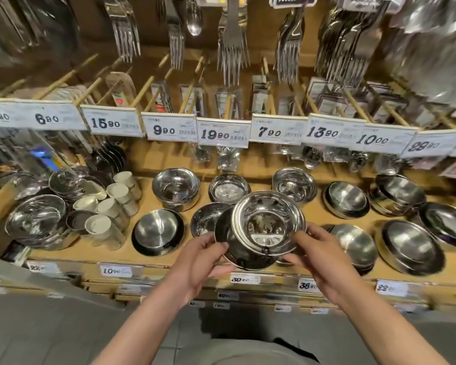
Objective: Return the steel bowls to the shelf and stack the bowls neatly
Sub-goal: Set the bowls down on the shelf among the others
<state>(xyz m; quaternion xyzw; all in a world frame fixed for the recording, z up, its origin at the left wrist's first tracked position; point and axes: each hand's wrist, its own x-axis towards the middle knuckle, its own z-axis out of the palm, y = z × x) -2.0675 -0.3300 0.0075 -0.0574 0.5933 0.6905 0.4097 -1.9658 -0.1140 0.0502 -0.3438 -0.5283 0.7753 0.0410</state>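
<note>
The 2 nested round shiny steel bowls (261, 230) faced mouth-up, tilted toward the camera, held above the front edge of the wooden shelf (169, 255). Their polished insides mirrored the surroundings. The left hand (203, 259) and right hand (317, 255) gripped opposite rims, fingers curled around the bowls.

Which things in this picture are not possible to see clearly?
- Head view: the shelf spot under the shiny steel bowls is covered by them and both hands, left hand, right hand.
- How many bowls are held: overlap hides it.
- Small print on the white price labels: blurred.
- Hanging steel forks: cut by the top edge.
</note>
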